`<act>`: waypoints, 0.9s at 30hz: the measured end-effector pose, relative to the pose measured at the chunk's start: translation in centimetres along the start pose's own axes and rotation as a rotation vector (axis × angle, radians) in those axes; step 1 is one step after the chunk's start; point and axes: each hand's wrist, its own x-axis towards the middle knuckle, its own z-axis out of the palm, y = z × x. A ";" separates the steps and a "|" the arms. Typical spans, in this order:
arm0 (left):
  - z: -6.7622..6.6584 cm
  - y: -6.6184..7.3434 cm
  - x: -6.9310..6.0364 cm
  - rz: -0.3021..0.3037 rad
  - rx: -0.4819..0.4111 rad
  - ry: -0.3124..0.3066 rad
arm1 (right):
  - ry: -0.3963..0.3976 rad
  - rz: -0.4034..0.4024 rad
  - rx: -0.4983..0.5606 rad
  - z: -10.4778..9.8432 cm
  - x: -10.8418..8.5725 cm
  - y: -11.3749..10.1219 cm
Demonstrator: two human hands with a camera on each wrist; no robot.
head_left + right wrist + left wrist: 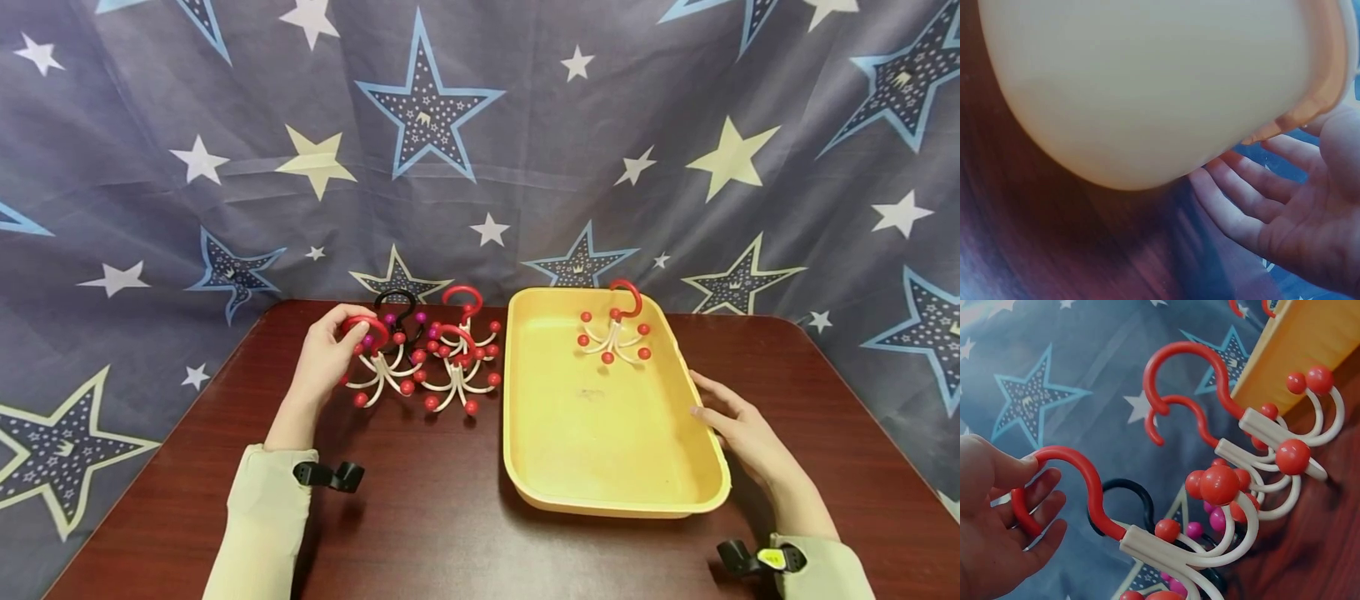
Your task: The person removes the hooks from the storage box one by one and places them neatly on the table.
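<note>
By its red hook, my left hand (327,354) pinches a multi-prong hanger (1166,555) with white curved prongs tipped in red balls. Its thumb lies on the hook and its fingers curl behind. Two similar red-hooked hangers, a front one (457,379) and one behind (463,304), stand on their prongs just to the right. Behind the held hanger is a black-hooked hanger (395,296) with magenta balls, partly hidden. My right hand (742,433) holds the right side of a yellow tray (600,450), thumb over the rim, fingers outside. Another red-hooked hanger (615,333) stands inside the tray's far end.
A dark red-brown wooden table (420,517) carries everything. Behind it hangs a grey-blue curtain (525,125) printed with stars. Black bands, one on the left wrist (327,476) and one on the right (761,558), sit over the pale sleeves.
</note>
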 end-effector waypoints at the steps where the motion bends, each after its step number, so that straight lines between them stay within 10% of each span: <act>1: 0.0 0.0 -0.1 -0.004 0.001 -0.004 | 0.001 0.000 -0.001 0.0 0.0 0.1; 13: 0.4 -2.7 -0.2 -0.021 0.034 -0.041 | 0.001 -0.004 0.003 0.1 0.0 0.1; 27: 1.6 0.2 0.9 0.027 0.099 -0.054 | -0.001 -0.017 0.002 0.2 0.0 0.2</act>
